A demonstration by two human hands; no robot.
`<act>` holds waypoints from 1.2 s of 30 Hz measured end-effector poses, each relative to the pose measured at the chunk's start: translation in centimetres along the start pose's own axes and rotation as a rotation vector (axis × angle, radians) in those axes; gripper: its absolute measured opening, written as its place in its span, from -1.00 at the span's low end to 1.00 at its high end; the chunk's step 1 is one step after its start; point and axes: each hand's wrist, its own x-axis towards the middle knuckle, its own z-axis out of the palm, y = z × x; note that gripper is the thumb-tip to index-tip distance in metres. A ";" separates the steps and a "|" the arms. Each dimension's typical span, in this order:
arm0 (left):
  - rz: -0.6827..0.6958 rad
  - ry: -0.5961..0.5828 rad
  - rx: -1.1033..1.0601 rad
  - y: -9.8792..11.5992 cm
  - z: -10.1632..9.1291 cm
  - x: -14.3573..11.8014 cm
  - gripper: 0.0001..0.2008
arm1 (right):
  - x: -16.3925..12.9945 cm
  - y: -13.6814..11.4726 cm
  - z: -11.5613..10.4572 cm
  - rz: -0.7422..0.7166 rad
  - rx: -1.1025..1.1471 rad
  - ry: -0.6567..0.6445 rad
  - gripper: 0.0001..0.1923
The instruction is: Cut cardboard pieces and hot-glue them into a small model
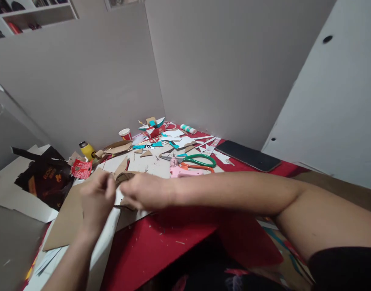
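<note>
My left hand is closed, fingers curled in, above a flat brown cardboard sheet. What it holds, if anything, I cannot make out. Just to its right, my right hand is closed on a curved piece of cardboard with a dark edge. Motion blurs its fingers, and they cover much of that piece. A small gap separates the two hands. Beyond my right wrist lie a pink glue gun and scissors with green and orange handles.
Paper and cardboard scraps litter the table's far part. A paper cup, a yellow bottle and a glue stick stand or lie farther back. At right is a black phone; red cloth covers the near edge.
</note>
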 end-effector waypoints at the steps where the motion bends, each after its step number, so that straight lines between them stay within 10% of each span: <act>1: -0.061 0.036 -0.057 -0.4 -0.4 0.7 -0.82 | -0.6 -0.5 -0.1 -0.119 -0.071 -0.087 -0.92; 4: -0.194 0.071 -0.218 -1.5 -1.2 2.2 -0.80 | -2.0 -0.8 -0.4 -0.294 -0.123 -0.213 -0.86; 13: -0.302 -0.359 -0.390 -2.9 0.6 -2.1 -0.74 | -5.2 4.3 1.2 0.001 -0.254 -0.354 -0.82; 22: -0.277 -0.615 -0.384 -2.4 1.7 -6.0 -0.78 | -5.1 5.3 3.0 -0.090 -0.334 -0.350 -0.81; 30: 0.211 -0.618 -0.226 -1.9 2.3 -7.3 -0.79 | -6.0 6.1 2.1 -0.136 -0.406 -0.320 -0.84; 36: 0.437 -0.509 -0.073 -2.5 2.8 -7.9 -0.75 | -9.3 9.1 -0.4 0.063 -0.448 0.046 -0.70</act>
